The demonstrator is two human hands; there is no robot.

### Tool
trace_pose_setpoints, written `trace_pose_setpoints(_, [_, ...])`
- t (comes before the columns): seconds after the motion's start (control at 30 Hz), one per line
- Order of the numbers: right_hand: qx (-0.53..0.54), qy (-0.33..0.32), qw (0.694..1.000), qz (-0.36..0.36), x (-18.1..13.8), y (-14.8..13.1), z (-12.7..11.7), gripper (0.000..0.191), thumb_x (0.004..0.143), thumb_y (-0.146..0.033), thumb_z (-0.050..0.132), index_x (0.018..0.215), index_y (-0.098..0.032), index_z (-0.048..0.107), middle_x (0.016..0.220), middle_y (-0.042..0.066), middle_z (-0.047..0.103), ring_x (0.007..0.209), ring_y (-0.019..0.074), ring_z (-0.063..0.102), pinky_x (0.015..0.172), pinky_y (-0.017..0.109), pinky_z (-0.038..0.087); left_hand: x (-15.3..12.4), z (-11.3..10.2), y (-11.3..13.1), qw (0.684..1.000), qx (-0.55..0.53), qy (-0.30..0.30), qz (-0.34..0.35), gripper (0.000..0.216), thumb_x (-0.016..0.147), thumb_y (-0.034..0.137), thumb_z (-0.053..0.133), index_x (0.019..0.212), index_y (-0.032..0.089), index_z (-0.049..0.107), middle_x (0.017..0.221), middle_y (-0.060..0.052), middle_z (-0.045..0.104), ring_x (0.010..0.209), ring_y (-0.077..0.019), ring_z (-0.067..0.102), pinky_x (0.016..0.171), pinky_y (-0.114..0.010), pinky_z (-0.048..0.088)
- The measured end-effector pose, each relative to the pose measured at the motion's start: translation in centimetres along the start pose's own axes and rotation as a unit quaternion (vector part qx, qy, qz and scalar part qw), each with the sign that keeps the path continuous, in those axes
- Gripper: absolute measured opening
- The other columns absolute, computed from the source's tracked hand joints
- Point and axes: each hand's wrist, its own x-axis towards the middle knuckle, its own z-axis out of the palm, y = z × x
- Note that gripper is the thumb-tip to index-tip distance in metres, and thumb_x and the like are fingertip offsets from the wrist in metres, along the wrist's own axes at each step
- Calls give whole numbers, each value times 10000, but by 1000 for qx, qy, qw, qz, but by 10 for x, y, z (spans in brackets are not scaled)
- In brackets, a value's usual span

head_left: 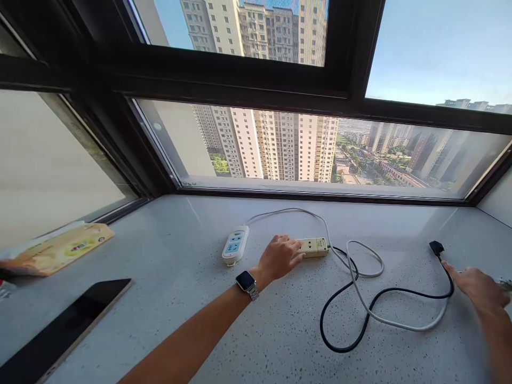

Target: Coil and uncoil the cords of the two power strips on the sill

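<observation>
My left hand (280, 257), with a watch (245, 281) on its wrist, grips the left end of a cream power strip (314, 247). Its fingers lie over the top and the thumb is along the near side. A white power strip (235, 245) with blue socket panels lies to the left of this hand. My right hand (478, 288) is at the right, one finger reaching to the black cord (394, 289) just below its black plug (436, 248). Its other fingers are hidden or blurred. A small silvery thing (504, 284) shows beside it, too unclear to name.
A white cord (384, 320) loops across the black one on the speckled white sill (256, 341). At the left lie a dark-screened tablet (68, 325) and a yellow soft pack (76, 246). Dark window frames (320, 196) border the back, with tall buildings outside.
</observation>
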Motion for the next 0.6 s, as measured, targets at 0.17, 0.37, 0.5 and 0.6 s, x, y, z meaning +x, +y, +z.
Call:
trace_pose_setpoints(0.17, [45, -87, 979, -177, -65, -78, -23, 405, 846, -578, 434, 720, -234, 608, 633, 98, 601, 581, 239, 568, 515, 335, 361, 58, 0, 20, 995, -10, -31, 92, 337, 913, 254, 493, 1239, 230, 575, 1324, -57, 586, 1192, -208, 509, 931, -341, 414])
trace_pose_setpoints(0.37, [85, -262, 871, -408, -130, -147, 2, 468, 854, -577, 397, 638, -194, 558, 579, 12, 521, 513, 133, 411, 481, 255, 264, 110, 17, 49, 975, 22, -89, 204, 154, 765, 281, 696, 894, 197, 705, 985, -76, 713, 966, -238, 611, 775, -328, 461])
trace_pose_setpoints(0.5, [77, -290, 856, -420, -133, -147, 14, 475, 861, -561, 377, 597, -186, 501, 552, -8, 450, 500, 112, 331, 478, 253, 224, 107, 2, 48, 971, 48, -53, 230, 124, 817, 274, 663, 861, 164, 699, 909, -107, 698, 941, -254, 604, 837, -384, 446])
trace_pose_setpoints(0.6, [106, -274, 863, -411, -126, -140, 20, 469, 861, -541, 385, 590, -182, 519, 537, -8, 455, 499, 115, 362, 483, 252, 245, 88, -16, 39, 967, 57, -17, 246, 132, 871, 273, 607, 859, 175, 694, 932, -95, 680, 957, -237, 588, 936, -405, 401])
